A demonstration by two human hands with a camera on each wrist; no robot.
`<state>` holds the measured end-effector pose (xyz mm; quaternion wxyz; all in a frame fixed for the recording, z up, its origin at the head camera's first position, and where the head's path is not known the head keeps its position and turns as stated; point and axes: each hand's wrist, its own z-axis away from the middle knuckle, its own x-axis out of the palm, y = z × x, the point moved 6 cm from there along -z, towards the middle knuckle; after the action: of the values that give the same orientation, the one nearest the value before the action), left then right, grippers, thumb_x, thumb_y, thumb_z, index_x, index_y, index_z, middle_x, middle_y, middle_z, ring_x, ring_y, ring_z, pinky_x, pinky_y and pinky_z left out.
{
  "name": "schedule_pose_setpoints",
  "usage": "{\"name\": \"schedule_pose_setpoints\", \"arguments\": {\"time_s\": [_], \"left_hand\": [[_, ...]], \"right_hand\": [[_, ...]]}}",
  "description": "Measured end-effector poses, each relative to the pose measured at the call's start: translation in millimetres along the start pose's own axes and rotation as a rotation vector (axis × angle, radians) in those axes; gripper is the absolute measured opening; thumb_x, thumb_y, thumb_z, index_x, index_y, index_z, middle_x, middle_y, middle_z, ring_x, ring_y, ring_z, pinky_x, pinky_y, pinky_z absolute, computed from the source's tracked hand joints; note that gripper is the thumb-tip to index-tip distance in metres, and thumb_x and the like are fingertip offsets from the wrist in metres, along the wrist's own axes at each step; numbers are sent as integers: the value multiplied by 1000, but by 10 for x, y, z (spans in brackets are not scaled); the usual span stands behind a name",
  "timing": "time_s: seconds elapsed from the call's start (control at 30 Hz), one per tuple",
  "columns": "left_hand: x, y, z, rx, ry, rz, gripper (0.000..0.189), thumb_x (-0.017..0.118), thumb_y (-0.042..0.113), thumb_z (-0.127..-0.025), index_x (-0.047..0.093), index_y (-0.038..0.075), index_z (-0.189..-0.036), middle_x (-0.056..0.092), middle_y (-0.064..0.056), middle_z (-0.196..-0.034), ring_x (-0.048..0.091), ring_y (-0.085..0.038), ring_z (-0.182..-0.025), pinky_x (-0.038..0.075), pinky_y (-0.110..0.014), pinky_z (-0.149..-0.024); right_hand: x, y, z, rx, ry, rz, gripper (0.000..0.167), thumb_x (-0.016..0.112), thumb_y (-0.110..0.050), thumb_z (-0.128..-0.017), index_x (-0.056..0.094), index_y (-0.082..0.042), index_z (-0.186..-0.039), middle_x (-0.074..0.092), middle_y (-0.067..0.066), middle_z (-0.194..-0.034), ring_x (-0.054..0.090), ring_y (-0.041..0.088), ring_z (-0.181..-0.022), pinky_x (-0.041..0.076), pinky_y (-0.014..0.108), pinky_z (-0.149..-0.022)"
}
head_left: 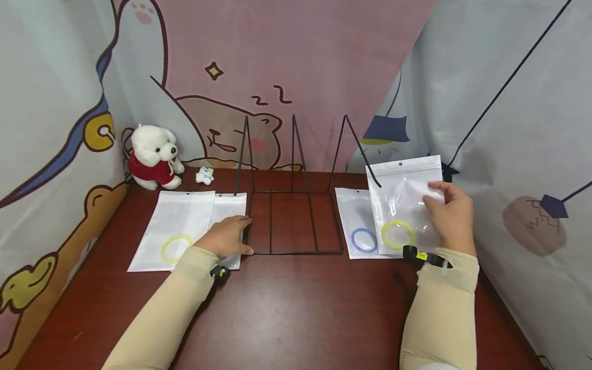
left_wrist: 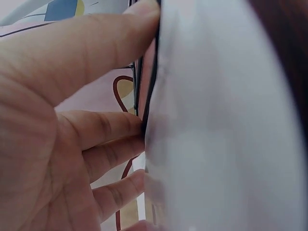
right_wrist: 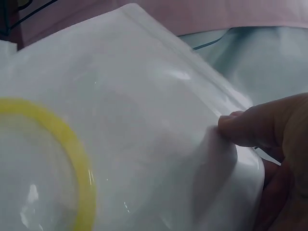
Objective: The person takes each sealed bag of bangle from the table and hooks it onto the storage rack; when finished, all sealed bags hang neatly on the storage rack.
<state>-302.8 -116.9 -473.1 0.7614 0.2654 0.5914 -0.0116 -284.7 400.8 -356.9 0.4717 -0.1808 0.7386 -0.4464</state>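
Observation:
My right hand (head_left: 453, 216) pinches the right edge of a white zip bag (head_left: 407, 198) between thumb and fingers. A yellow ring (head_left: 398, 223) shows on this bag, which partly covers another white bag (head_left: 352, 213) with a blue ring (head_left: 364, 251). Beside the left edge of a black wire rack (head_left: 296, 253), my left hand (head_left: 225, 236) touches the frame with its thumb and fingertips. In the left wrist view those fingers (left_wrist: 110, 126) look nearly straight. Under and beside that hand lie two overlapping white bags, the upper one (head_left: 185, 213) with a yellow ring (head_left: 164, 252).
A white plush dog (head_left: 154, 164) in a red top sits at the back left, near a small white figure (head_left: 205, 175). Upright wire loops (head_left: 293, 149) rise from the rack's back. Printed cloth (head_left: 324, 61) hangs behind the brown table (head_left: 287, 318).

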Motion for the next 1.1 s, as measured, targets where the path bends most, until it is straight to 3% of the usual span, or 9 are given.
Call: {"name": "schedule_pose_setpoints", "arguments": {"time_s": [0.13, 0.2, 0.4, 0.6, 0.8, 1.1], "left_hand": [[-1, 12, -19, 3, 2, 3, 92, 86, 38, -85, 45, -1, -158, 44, -20, -164, 40, -43, -151, 37, -63, -119], [0, 18, -30, 8, 5, 7, 92, 87, 38, -85, 45, -1, -157, 44, -20, -164, 40, -42, -151, 37, -63, -119], [35, 4, -32, 0, 3, 21, 92, 86, 38, -86, 44, -1, -158, 43, -20, -164, 39, -42, -152, 36, -63, -120], [81, -22, -16, -10, -2, 19, 93, 86, 38, -86, 44, 0, -159, 43, -19, -165, 39, -42, -152, 36, -63, -120], [54, -40, -13, -3, 10, 14, 93, 87, 38, -86, 44, -1, -158, 42, -20, -165, 39, -43, -152, 35, -61, -121], [55, -21, -2, 3, 9, 28, 92, 86, 37, -86, 44, -1, -158, 42, -20, -165, 39, -43, -152, 35, -61, -121]], "right_hand": [[-97, -81, 69, -64, 50, -54, 31, 73, -11, -96, 72, -13, -127, 68, -10, -97, 60, 5, -82, 50, 14, -65], [-127, -120, 112, -84, 62, -62, 29, 75, -11, -95, 73, -14, -124, 65, -15, -91, 60, 5, -80, 50, 13, -64], [-109, -254, 193, -145, 7, -76, 32, 77, -13, -96, 72, -14, -128, 66, -9, -96, 61, 9, -82, 53, 14, -65], [-104, -301, 250, -195, -40, -93, 37, 75, -10, -97, 71, -14, -134, 65, -8, -91, 59, 13, -81, 54, 18, -63], [-121, -392, 317, -244, -72, -151, 35, 75, -8, -97, 71, -9, -132, 69, -11, -95, 65, 10, -83, 57, 16, -67], [-119, -531, 438, -316, -144, -130, 32, 76, -9, -97, 70, -3, -128, 68, -11, -103, 66, 10, -88, 57, 15, -73]]}}
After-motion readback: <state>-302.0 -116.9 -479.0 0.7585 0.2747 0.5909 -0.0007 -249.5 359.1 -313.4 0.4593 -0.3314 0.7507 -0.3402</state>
